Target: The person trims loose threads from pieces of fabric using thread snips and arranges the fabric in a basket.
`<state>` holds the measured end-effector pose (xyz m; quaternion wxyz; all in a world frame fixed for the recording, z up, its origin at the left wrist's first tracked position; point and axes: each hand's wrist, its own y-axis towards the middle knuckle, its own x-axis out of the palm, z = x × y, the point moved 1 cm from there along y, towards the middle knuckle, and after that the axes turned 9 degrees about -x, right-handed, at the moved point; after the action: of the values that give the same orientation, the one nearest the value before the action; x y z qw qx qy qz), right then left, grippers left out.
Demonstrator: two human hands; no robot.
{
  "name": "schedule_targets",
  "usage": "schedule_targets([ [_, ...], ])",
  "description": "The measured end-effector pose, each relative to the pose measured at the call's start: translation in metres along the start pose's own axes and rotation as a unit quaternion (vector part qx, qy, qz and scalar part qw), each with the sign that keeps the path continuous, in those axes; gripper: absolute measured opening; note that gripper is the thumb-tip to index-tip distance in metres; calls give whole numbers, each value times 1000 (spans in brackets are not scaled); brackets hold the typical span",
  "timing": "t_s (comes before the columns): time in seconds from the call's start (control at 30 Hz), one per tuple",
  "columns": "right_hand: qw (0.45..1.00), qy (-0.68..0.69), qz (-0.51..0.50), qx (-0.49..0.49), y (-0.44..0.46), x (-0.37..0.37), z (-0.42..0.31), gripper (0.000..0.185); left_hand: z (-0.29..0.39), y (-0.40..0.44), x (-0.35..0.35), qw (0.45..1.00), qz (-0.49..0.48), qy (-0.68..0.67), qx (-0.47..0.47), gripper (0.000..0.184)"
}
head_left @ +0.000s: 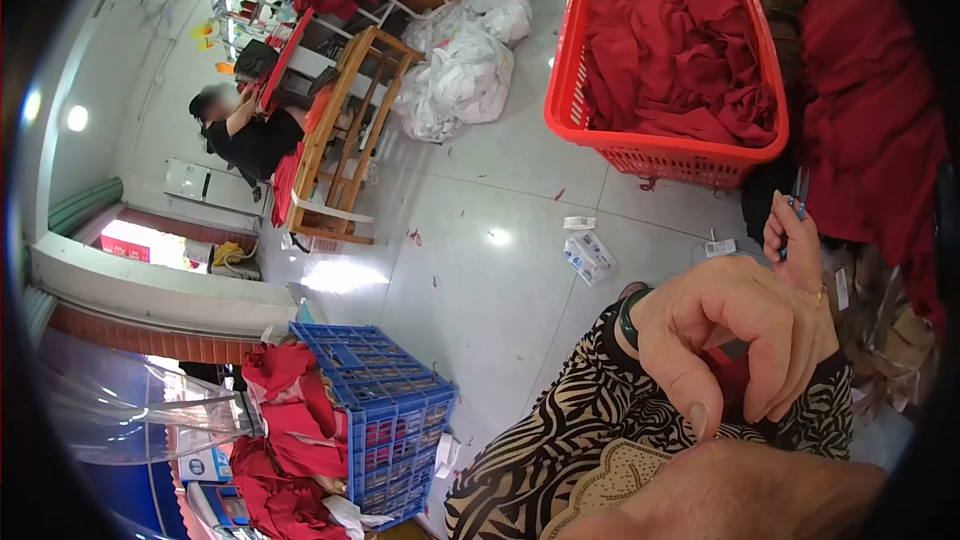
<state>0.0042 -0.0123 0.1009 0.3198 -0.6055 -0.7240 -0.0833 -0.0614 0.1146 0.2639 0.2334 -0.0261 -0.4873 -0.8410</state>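
My left hand [735, 330] is large and near the camera, a green bangle at its wrist. Its fingers are curled downward, and dark red cloth [732, 365] shows between thumb and fingers; whether they grip it is unclear. Farther off at the right, my right hand [795, 237] is closed on small blue-handled snips [798, 202], blades pointing up in the view. These snips are beside dark red cloth [865, 100] heaped at the right edge. My patterned sleeves and a beige scalloped collar fill the lower part.
A red basket [655, 148] holds red cloth. At lower left stands a blue crate [395, 420] with red garments [290, 410]. White plastic packs [588, 255] lie on the tiles. White bags [470, 70] and a wooden rack [345, 130] are farther off, near a seated person [260, 145].
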Motion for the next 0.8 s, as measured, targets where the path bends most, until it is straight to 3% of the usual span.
schedule_targets([
  [0.8, 1000, 15, -17, -8, -5, 4, 0, 18, -8, 0, -5, 998, -53, 0, -46, 35],
])
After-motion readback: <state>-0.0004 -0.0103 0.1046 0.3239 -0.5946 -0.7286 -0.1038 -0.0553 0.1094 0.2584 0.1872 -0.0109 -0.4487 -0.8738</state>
